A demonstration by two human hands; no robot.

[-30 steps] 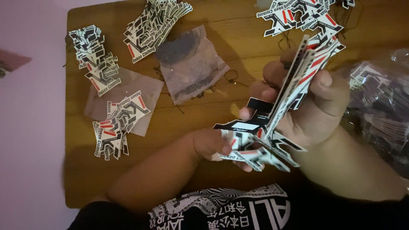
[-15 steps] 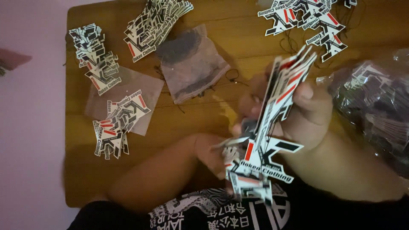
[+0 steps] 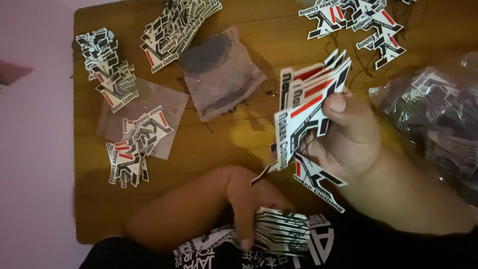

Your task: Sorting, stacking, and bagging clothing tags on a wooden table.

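Right hand (image 3: 348,134) is gripping a fan of tags (image 3: 306,109) mid-frame; left hand (image 3: 251,199) has dropped low, now clutching another stack (image 3: 284,231) btm centre.

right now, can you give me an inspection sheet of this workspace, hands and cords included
surface: brown wooden table, bare wood in the middle.
job's things: fanned stack of black, white and red die-cut tags in the right hand; second stack at the near edge under the left hand.
clutter: tag piles at far left, top middle, top right and lower left; small clear bag with dark contents; flat clear bag; big crinkled plastic bag.
hands: right shut on the fanned stack; left pressing down on the second stack.
cables: thin dark strings loose among the tags.
surroundings: pale pink surface to the left.
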